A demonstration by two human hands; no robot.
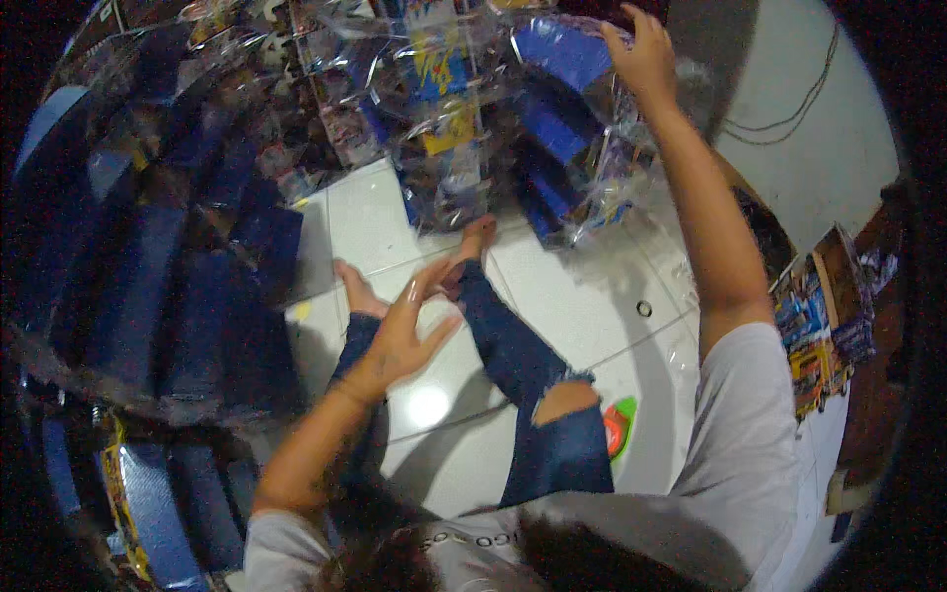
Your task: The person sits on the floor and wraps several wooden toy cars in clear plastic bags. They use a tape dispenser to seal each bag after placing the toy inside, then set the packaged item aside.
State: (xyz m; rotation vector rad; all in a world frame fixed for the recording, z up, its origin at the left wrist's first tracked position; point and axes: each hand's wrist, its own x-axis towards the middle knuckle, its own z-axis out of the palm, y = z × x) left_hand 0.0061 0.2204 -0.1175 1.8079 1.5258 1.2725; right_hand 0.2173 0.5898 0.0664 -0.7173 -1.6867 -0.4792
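My left hand [409, 331] hovers over the white tiled floor between my legs, thumb apart and fingers stretched out, with nothing in it. My right hand [643, 61] is raised at the far right with its fingers spread. It is beside a blue pack in clear plastic [562, 51]; whether the fingertips touch the plastic, I cannot tell. Below that pack stand more blue plastic-wrapped packs [552, 128]. In the far middle is a colourful pack with yellow and blue print [441, 69], also under shiny clear wrap.
Large dark blue wrapped bundles [168, 296] fill the left side. On the tiles lie a small dark ring [643, 308] and a green and orange object [619, 427] by my right knee. Printed boxes [814, 316] stand at the right, and a cord [789, 126] lies beyond them.
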